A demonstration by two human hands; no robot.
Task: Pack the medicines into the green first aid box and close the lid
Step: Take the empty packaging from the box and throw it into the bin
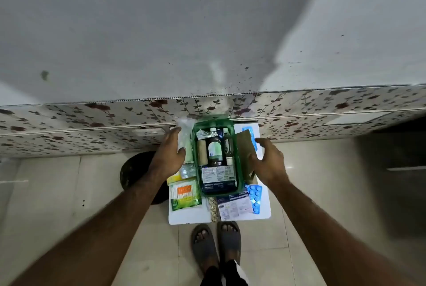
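Note:
The green first aid box (213,121) stands open on a small white table (189,216). Inside it are a dark bottle with a white label (215,147), a beige roll (202,152) and a medicine carton (217,176). My left hand (168,154) is to the left of the box, with fingers and thumb closed on a clear plastic packet (184,132). My right hand (268,161) hovers to the right with fingers spread. Its thumb is by an olive-brown panel (244,145) that stands at the box's right edge. I cannot tell whether that panel is the lid.
Around the box lie a cotton bud pack (184,194), a silver blister (187,170), a white carton (232,205), a gold strip (213,212) and two blue blister strips (254,196) (250,131). A black round object (131,170) sits on the floor to the left. My sandalled feet (216,244) are in front, and a tiled wall is behind.

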